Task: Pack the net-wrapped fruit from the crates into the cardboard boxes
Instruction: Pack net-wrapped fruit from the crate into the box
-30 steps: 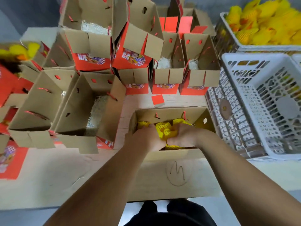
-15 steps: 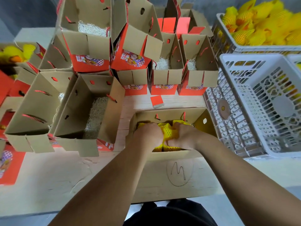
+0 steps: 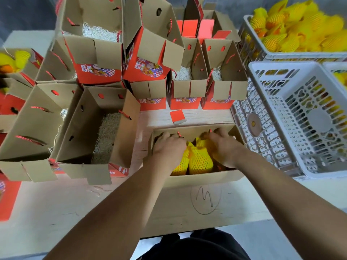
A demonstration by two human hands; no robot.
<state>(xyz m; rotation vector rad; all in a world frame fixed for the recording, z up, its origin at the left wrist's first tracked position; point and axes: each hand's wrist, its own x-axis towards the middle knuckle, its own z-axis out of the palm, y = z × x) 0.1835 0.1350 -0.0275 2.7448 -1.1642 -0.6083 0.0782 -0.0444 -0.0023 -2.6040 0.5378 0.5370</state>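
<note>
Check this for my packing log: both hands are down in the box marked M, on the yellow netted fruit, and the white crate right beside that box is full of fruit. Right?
Not quite. The head view shows both the left hand and right hand in the box on the netted fruit, but the white crate beside it is empty. The full crate stands farther back.

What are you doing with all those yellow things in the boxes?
A person is packing net-wrapped fruit into an open cardboard box right in front of them. Both the left hand and the right hand are down inside it, settling the fruit in place. More empty boxes with straw wait on the table, and a white crate at the far right holds more fruit.
</note>
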